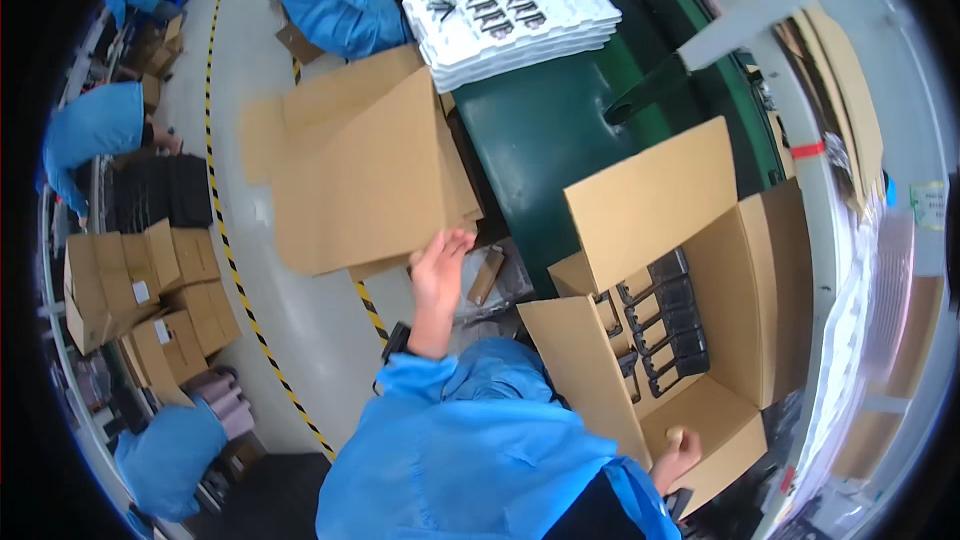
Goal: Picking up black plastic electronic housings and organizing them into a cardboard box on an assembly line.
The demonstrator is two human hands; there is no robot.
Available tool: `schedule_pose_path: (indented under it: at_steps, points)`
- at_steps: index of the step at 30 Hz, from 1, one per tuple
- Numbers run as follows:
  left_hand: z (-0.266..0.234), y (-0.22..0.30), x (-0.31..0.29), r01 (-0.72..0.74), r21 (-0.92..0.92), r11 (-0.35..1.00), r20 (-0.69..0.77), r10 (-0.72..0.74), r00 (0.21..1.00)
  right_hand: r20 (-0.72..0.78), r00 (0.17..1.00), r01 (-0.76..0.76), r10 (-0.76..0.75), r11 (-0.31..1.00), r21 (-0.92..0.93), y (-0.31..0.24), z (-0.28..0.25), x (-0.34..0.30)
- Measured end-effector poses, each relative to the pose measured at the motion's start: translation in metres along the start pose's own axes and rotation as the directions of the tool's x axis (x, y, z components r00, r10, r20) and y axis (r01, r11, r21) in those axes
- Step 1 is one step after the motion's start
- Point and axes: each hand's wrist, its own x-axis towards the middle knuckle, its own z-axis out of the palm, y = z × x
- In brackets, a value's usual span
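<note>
The left hand (440, 265), fingers spread, touches the bottom edge of the flat cardboard sheet (365, 175) up and left of the open carton (720, 340), while the right hand (678, 452) curls over the carton's near flap.

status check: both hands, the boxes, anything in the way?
Left hand open, touching flat cardboard sheet. Right hand shut on near flap of open carton. Black parts stacked inside carton. Nothing in the way.
</note>
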Motion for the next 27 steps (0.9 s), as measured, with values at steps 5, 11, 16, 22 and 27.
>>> schedule_pose_path:
  at_steps: [5,11,16,22,27]
  points:
    - [0.093,0.028,-0.092,0.02,0.137,0.99,0.42,-0.076,0.904,0.252,0.855,0.306,-0.453,0.833,0.461,-0.121,0.029,0.018]
    - [0.146,-0.031,-0.194,0.157,0.571,0.806,0.566,-0.525,0.636,0.432,0.772,-0.252,-0.466,0.4,0.881,-0.195,0.041,0.02]
    - [0.122,-0.061,-0.198,-0.245,0.916,0.319,0.325,-0.946,-0.017,0.174,0.979,-0.127,-0.103,0.358,0.925,-0.12,0.038,0.027]
    - [0.162,-0.051,-0.213,-0.6,0.71,0.368,0.326,-0.927,-0.184,-0.121,0.971,-0.042,0.208,0.642,0.765,0.132,-0.054,-0.013]
    - [0.175,-0.072,-0.218,-0.6,0.649,0.468,0.607,-0.794,0.038,0.046,0.985,-0.115,0.169,0.425,0.898,0.157,-0.114,-0.04]
